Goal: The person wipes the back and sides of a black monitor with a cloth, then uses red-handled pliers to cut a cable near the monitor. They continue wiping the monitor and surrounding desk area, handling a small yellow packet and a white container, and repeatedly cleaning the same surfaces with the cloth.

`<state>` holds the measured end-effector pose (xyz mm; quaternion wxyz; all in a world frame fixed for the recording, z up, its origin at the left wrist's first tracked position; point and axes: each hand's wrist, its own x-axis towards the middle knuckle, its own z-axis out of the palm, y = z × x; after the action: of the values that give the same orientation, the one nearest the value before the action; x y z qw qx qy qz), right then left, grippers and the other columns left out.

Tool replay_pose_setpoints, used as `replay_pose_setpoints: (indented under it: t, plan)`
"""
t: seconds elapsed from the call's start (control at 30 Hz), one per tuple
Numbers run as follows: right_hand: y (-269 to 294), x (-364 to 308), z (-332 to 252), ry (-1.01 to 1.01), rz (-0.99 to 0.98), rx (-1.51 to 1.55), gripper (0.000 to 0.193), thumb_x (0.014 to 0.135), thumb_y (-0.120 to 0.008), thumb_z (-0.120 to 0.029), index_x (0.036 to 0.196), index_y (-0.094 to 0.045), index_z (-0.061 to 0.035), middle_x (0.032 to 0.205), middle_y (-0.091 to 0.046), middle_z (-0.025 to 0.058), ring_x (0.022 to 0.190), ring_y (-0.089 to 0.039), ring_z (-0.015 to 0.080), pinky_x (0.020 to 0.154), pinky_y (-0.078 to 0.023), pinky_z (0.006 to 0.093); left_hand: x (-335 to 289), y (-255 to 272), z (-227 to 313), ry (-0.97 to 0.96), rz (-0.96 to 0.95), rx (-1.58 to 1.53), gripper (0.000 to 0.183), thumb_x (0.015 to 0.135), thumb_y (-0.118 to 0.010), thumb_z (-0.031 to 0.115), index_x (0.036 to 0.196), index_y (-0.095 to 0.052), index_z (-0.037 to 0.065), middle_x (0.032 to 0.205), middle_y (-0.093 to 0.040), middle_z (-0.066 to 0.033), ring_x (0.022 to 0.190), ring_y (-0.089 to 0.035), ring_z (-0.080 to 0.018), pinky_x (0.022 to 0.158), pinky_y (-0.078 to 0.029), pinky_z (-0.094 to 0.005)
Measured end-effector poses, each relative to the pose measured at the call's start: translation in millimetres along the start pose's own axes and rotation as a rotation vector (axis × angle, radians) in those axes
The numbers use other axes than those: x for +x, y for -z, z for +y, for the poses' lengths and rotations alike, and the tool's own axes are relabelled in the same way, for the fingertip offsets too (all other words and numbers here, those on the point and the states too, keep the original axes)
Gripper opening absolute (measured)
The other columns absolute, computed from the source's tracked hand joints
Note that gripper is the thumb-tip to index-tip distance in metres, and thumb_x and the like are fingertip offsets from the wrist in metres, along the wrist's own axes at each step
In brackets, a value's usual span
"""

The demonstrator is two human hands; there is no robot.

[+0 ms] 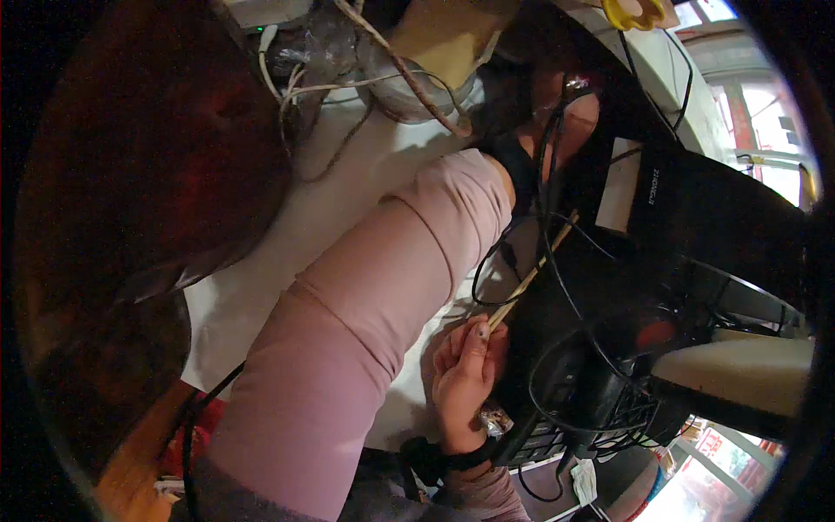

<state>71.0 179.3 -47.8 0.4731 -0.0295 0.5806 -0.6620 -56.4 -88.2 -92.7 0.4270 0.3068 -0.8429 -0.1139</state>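
Observation:
My left arm, in a pink sleeve, stretches across the picture to the upper right. My left hand [570,126] is at the side of a large black casing [687,196], with black cables [545,187] running over it. Shadow and the cables hide its fingers, so what it holds cannot be made out. Below it, my right hand [470,365] is closed around the lower end of a thin wooden stick [532,278]. The stick slants up and right along the casing's edge, with its far tip near a looped cable.
A white surface [335,143] lies under my left arm, with a tangle of cords [300,87] and a clear round container [409,100] at its far side. A dark brown rounded shape [165,157] fills the left. At lower right are a black plastic grid [539,439] and a pale rounded object [739,374].

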Motion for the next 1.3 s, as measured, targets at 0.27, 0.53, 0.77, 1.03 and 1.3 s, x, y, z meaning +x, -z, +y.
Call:
replay_pose_setpoints:
  t: [0.27,0.53,0.77,1.03,1.3]
  plan:
    - [-9,-7,-4,-0.014,0.144,-0.14,0.011,0.097,-0.047,-0.024,0.091,-0.044,-0.0158,0.062,-0.036,-0.0043,0.049,-0.03,0.0047,0.041,-0.023,0.02,20,-25,4,0.016,-0.085,-0.023,0.02,0.079,-0.057,0.016,0.096,-0.06,0.006,0.096,-0.06,-0.0164,0.089,-0.061,-0.0266,0.073,-0.049,-0.0411]
    - [-15,-6,-9,-0.001,0.217,-0.31,0.016,0.097,-0.047,-0.028,0.088,-0.045,-0.0143,0.063,-0.037,-0.0058,0.05,-0.031,0.0039,0.046,-0.026,0.0188,16,-30,3,0.022,-0.092,-0.02,0.02,0.08,-0.056,0.018,0.096,-0.061,0.008,0.097,-0.06,-0.0159,0.09,-0.061,-0.0265,0.074,-0.048,-0.0415]
    - [-20,-5,-12,-0.032,0.299,-0.132,0.016,0.098,-0.045,-0.025,0.087,-0.044,-0.0126,0.064,-0.038,-0.0056,0.052,-0.033,0.0044,0.047,-0.028,0.0202,15,-25,1,0.029,-0.09,-0.024,0.02,0.08,-0.055,0.019,0.096,-0.061,0.009,0.098,-0.06,-0.0154,0.091,-0.06,-0.0264,0.074,-0.047,-0.0419]
    - [0,-3,-1,-0.025,0.035,-0.148,0.014,0.098,-0.043,-0.024,0.089,-0.04,-0.0139,0.061,-0.035,-0.0022,0.049,-0.031,0.0079,0.043,-0.027,0.0221,17,-22,-16,0.05,-0.059,-0.003,0.021,0.081,-0.053,0.021,0.096,-0.061,0.01,0.099,-0.06,-0.0149,0.092,-0.06,-0.0262,0.075,-0.047,-0.0424]
    - [-5,-1,2,0.054,0.029,-0.131,0.013,0.099,-0.042,-0.021,0.089,-0.038,-0.0136,0.061,-0.034,-0.001,0.048,-0.029,0.0079,0.04,-0.025,0.0228,20,-24,-22,0.063,-0.049,0.004,0.021,0.081,-0.052,0.023,0.096,-0.062,0.011,0.099,-0.061,-0.0143,0.092,-0.059,-0.0261,0.076,-0.046,-0.0429]
